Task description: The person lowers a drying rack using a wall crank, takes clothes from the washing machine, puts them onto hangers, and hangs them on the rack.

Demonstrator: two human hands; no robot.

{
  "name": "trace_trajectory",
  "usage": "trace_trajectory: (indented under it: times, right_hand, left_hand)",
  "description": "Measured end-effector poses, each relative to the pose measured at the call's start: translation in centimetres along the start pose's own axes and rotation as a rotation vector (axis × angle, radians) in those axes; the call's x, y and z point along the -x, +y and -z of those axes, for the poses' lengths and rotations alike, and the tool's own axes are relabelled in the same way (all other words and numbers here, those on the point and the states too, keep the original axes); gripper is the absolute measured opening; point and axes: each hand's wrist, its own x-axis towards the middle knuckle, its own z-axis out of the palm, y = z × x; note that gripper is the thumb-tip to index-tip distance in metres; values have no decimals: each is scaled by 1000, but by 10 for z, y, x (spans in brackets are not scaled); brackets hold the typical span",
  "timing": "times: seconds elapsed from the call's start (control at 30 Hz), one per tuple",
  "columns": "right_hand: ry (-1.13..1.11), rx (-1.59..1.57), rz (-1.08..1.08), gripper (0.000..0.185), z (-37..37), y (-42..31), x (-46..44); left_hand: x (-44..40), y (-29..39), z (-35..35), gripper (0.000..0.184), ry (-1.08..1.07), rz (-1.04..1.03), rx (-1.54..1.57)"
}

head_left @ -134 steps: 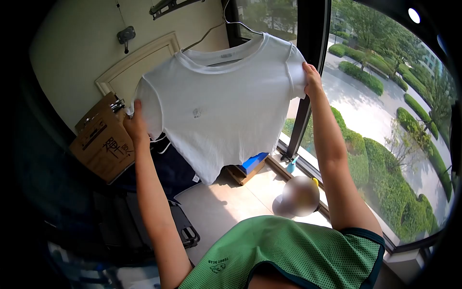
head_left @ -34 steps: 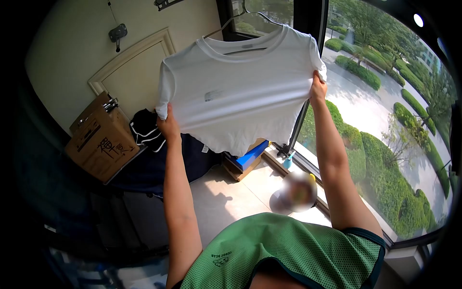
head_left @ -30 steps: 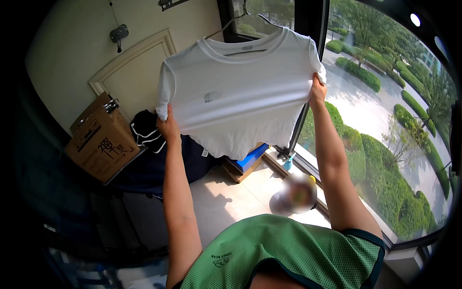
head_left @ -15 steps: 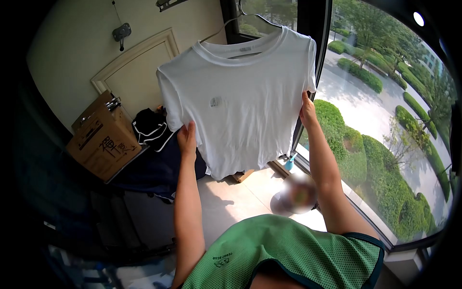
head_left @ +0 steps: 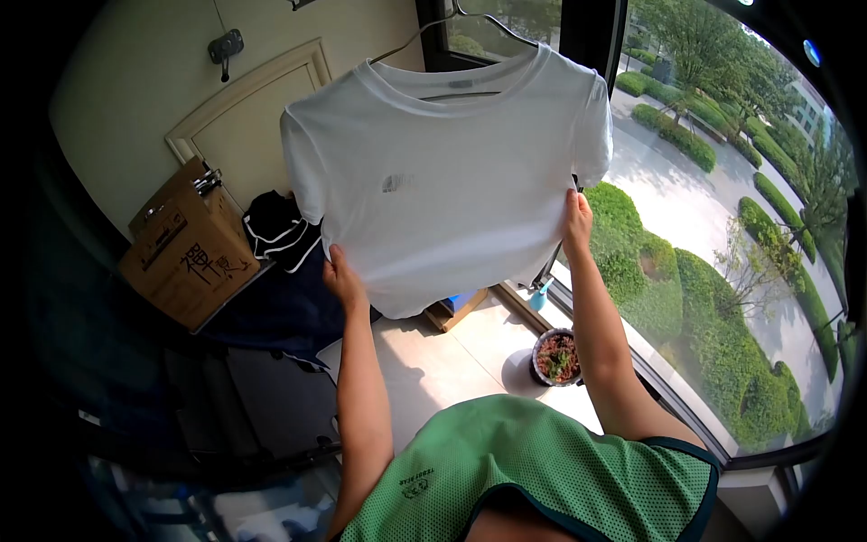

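Note:
A white T-shirt [head_left: 452, 190] hangs on a thin metal hanger [head_left: 424, 34] in front of me, with a small grey print on its chest. My left hand [head_left: 345, 280] pinches the shirt's side edge below the sleeve. On the other side, my right hand [head_left: 576, 221] grips the opposite side seam under the sleeve. Between my hands the cloth is pulled wide and looks fairly smooth. What the hanger's hook is attached to lies above the view.
At left a cardboard box [head_left: 194, 257] stands beside black clothing [head_left: 275, 226] with white trim. A potted plant [head_left: 555, 359] and a light-blue bottle [head_left: 540, 296] are on the floor by the large window [head_left: 713, 226]. A wall-mounted crank [head_left: 226, 50] is at upper left.
The shirt's lower part has been drawn outward and its wrinkles have flattened. My hands have moved slightly down, and the right sleeve now spreads outward. The potted plant shows clearly.

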Motion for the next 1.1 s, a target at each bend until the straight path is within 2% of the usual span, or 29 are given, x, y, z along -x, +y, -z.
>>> trace_trajectory:
  times: [0.1, 0.17, 0.6, 0.67, 1.1]
  right_hand:
    - [78, -11, 76, 22, 7, -6, -13]
    - [132, -60, 48, 21, 8, -14, -15]
    - [137, -45, 56, 21, 25, -15, -27]
    - [136, -60, 55, 21, 30, -8, -33]
    - [99, -21, 55, 21, 37, -1, -33]
  left_hand:
    - [-11, 7, 7, 32, 51, -89, -60]
    - [-18, 2, 15, 32, 43, -162, -234]
    - [-23, 5, 12, 34, 26, -161, -256]
    - [-27, 2, 17, 35, -7, -91, -336]
    - [-27, 2, 10, 35, -33, -130, -295]
